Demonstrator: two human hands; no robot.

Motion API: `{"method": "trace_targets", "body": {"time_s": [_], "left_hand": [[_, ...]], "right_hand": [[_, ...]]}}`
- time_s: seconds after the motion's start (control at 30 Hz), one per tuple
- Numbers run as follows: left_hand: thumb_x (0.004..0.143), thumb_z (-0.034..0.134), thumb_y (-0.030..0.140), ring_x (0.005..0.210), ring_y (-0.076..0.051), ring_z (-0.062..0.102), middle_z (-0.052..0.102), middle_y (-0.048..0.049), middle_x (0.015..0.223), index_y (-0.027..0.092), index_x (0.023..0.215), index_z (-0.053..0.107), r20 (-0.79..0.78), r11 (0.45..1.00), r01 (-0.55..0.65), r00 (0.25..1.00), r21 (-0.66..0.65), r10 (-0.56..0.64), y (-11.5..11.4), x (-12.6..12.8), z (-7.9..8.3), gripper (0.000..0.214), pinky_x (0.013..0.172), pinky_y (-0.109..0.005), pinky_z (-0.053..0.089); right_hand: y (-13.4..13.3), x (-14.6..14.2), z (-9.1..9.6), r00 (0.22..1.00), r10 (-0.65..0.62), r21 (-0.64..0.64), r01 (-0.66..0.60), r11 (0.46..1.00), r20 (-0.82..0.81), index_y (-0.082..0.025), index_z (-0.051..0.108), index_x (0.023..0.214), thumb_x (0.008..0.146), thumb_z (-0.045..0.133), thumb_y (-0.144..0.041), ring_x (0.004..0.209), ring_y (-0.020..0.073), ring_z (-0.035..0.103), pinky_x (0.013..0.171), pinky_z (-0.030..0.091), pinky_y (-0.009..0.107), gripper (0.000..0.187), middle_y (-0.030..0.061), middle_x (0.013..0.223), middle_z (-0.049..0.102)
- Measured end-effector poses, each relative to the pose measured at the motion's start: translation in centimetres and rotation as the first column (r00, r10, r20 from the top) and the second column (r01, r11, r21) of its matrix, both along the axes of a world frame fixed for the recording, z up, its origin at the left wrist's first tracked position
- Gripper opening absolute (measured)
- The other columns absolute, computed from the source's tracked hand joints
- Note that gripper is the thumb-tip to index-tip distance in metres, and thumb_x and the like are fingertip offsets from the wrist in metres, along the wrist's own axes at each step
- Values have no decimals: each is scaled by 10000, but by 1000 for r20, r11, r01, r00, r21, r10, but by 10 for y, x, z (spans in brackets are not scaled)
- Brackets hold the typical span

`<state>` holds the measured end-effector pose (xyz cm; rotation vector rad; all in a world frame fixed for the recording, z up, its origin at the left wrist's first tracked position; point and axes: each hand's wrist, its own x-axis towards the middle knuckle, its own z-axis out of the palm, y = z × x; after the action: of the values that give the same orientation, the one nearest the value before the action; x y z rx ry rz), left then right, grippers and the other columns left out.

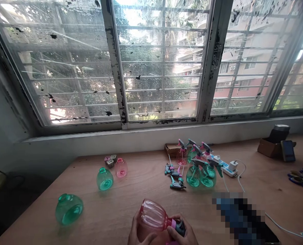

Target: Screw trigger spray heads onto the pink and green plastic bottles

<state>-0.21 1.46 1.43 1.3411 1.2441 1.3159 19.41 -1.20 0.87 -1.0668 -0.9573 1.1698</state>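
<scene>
At the bottom middle of the view I hold a pink see-through spray bottle (153,215) lying on its side. My left hand (136,231) is wrapped round its round body. My right hand (182,234) grips the pink collar and grey spray head (179,226) at the bottle's neck. Both hands are cut off by the lower edge of the picture.
On the wooden table (141,183) lie green bottles without heads (69,208) (104,179), a pink one (121,167), loose spray heads (175,175) and a cluster of assembled spray bottles (199,166). A power strip (225,167), a phone (288,150) and cardboard box (269,147) sit right.
</scene>
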Motion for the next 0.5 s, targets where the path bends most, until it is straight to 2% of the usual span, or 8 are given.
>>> {"method": "trace_targets", "body": {"time_s": [0.13,0.23,0.37,0.5], "left_hand": [[632,773,497,1254,-347,552,652,-125,1281,204,1225,548,58,996,-84,995,12,83,0,4,-10,699,1119,-477,375],[674,763,449,1295,-337,517,608,-117,1355,212,1262,532,9,1000,-10,1000,0,10,1,-1,-6,675,1145,-473,343],[671,781,386,1355,-327,450,564,-115,1406,219,1271,528,-65,998,65,996,9,-64,2,-6,-1,672,1174,-456,299],[630,792,444,1307,-344,502,612,-138,1337,199,1271,508,-7,1000,-31,999,1,31,-1,0,-6,743,1144,-486,335]], "right_hand": [[1,0,-1,998,-11,50,8,999,65,-154,670,837,611,805,-604,683,257,639,581,565,352,520,86,774,705],[1,1,-2,998,-19,35,16,999,68,-159,671,847,626,799,-605,669,248,635,580,571,342,514,68,752,696],[0,2,-2,1000,-4,-26,4,1000,-3,-168,653,860,621,804,-615,550,198,591,474,551,304,528,10,653,637],[-1,1,-1,999,-11,15,10,1000,43,-163,676,856,611,819,-586,645,239,637,561,566,333,509,55,747,699]]}}
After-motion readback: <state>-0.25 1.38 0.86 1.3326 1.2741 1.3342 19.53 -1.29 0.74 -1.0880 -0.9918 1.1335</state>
